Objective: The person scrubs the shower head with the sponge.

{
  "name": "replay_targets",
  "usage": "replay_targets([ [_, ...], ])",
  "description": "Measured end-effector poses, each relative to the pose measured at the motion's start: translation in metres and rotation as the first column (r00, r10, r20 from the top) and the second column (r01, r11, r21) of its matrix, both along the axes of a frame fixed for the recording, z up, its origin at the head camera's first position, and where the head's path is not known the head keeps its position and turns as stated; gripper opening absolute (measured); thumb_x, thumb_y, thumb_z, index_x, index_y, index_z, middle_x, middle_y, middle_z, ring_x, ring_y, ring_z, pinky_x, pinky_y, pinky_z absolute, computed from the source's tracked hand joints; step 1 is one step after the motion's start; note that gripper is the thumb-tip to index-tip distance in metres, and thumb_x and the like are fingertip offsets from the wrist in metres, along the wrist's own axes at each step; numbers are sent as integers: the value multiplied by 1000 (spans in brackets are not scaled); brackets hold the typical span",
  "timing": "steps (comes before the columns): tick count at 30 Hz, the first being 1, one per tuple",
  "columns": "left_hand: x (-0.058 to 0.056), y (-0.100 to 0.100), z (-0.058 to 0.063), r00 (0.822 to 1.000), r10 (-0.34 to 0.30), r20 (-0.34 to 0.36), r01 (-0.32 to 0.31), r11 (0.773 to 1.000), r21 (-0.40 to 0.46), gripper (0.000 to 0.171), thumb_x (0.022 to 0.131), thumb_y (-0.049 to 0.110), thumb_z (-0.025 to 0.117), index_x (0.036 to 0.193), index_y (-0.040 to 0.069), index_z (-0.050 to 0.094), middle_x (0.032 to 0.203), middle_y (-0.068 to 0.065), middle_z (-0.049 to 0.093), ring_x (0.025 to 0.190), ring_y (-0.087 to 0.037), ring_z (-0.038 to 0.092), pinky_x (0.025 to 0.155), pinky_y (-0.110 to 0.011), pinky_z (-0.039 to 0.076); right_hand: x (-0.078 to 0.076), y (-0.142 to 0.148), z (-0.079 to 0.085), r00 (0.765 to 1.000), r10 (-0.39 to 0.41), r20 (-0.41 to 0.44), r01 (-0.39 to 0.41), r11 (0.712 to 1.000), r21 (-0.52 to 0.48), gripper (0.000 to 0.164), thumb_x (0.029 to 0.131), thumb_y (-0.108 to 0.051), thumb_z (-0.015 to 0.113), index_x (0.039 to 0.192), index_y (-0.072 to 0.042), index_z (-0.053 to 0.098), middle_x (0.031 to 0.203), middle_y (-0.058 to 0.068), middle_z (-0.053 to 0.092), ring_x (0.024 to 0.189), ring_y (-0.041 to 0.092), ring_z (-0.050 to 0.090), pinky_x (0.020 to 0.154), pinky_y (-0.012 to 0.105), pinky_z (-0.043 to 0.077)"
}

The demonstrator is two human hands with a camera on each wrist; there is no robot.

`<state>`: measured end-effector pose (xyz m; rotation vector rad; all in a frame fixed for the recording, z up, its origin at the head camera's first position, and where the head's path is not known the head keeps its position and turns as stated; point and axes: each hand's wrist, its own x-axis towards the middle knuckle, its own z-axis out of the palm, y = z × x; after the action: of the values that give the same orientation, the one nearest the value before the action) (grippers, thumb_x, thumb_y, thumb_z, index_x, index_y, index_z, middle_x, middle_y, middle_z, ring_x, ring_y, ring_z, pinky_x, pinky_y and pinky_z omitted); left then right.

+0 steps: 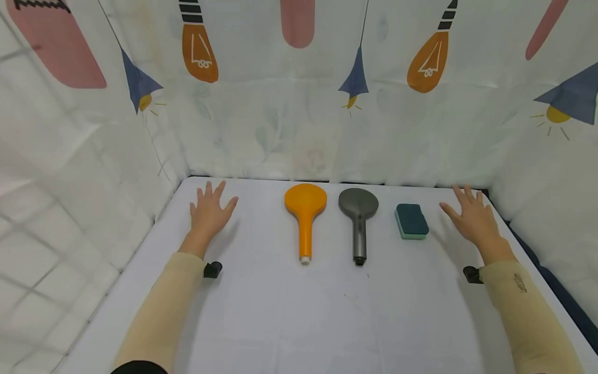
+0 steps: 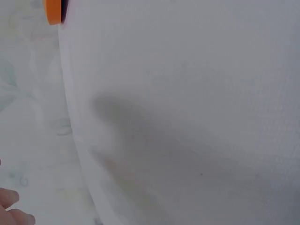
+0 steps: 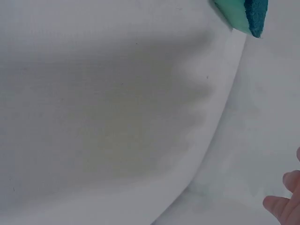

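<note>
My left hand (image 1: 209, 212) is held out over the table's left side, fingers spread, with nothing in it. On the right, my right hand (image 1: 476, 221) likewise has its fingers apart and holds nothing. An orange shower head (image 1: 306, 205) lies with its handle toward me, right of the left hand. Beside it lies a dark grey shower head (image 1: 358, 205), turned the same way. A sponge (image 1: 412, 221), dark teal over light green, is the nearest thing to the right hand. Parts of the orange head (image 2: 53, 11) and the sponge (image 3: 241, 14) show in the wrist views.
A white cloth covers the table (image 1: 299, 317). Behind it hangs a pale curtain (image 1: 261, 119) printed with lamps and bulbs, which also rises at both sides. Small black devices (image 1: 213, 269) sit at both wrists, by the beige sleeves (image 1: 159, 311).
</note>
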<state>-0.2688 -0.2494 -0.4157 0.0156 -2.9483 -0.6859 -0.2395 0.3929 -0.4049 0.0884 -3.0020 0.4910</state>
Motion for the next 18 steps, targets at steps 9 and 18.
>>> replay_targets([
  [9,6,15,-3,998,-56,-19,59,979,195,71,106,45,49,163,9,25,166,-26,14,151,-51,11,116,-70,13,10,-9,1,998,2,67,0,1000,-28,89,105,-63,38,163,-3,7,164,33,2,147,59,0,105,80,16],
  [18,12,33,-5,993,-119,19,106,937,333,73,106,49,51,164,15,24,163,-21,29,148,-44,29,116,-60,28,14,-24,4,988,10,152,2,997,-76,83,106,-54,45,162,-2,14,161,36,15,142,61,18,106,76,24],
])
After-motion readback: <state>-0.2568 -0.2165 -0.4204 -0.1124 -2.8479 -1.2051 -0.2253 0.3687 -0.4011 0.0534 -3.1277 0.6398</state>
